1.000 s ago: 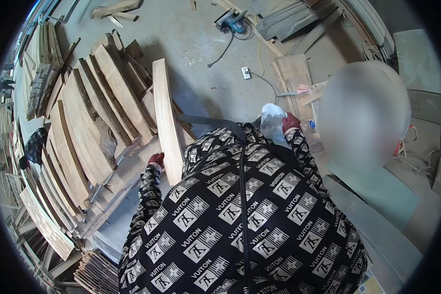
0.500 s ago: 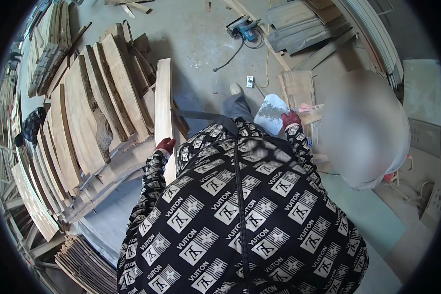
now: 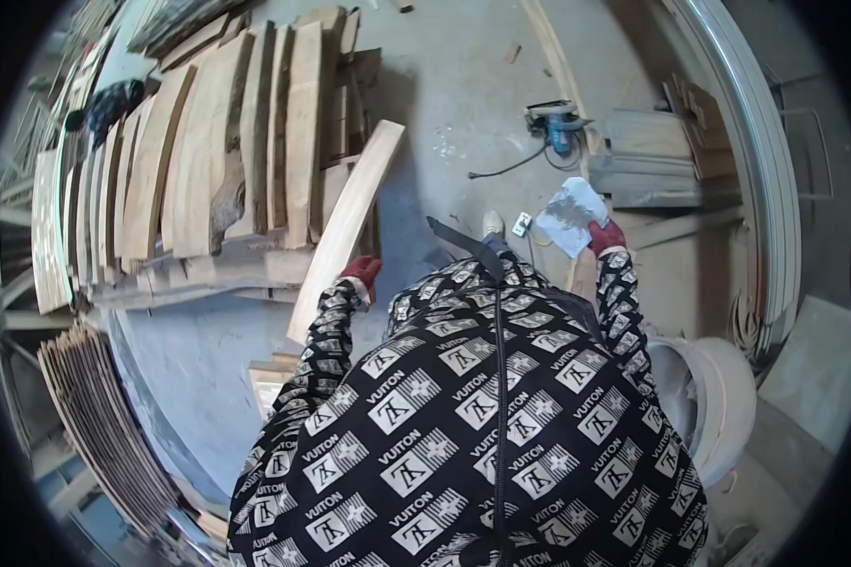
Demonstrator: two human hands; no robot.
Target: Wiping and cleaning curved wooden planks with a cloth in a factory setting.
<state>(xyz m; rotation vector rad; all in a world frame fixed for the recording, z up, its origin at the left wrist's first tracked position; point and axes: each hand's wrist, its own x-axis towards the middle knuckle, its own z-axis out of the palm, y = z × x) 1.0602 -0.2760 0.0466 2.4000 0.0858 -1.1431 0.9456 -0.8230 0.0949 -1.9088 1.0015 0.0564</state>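
My right hand [image 3: 608, 238], in a dark red glove, is closed on the lower right edge of a white, uneven-edged flat sheet [image 3: 574, 214] with a grey patch. My left hand [image 3: 362, 272], gloved the same, is beside the right edge of a long pale wooden board [image 3: 351, 222]. Its fingers look loosely parted, with nothing visible in them. The board slants from upper right to lower left, next to a stack of rough planks [image 3: 199, 142]. Whether the left wrist touches the board is hard to tell.
A blue corded power saw [image 3: 560, 132] lies on the floor ahead, near a small white socket block [image 3: 522, 224]. Grey boards [image 3: 643, 156] are at the far right. A round white tub [image 3: 719, 406] stands near my right elbow. Thin wood strips [image 3: 104, 425] are stacked lower left.
The whole view has turned. My left hand has gone from over the pale board to its right side. My right hand, still gripping the white sheet, is farther out from my body.
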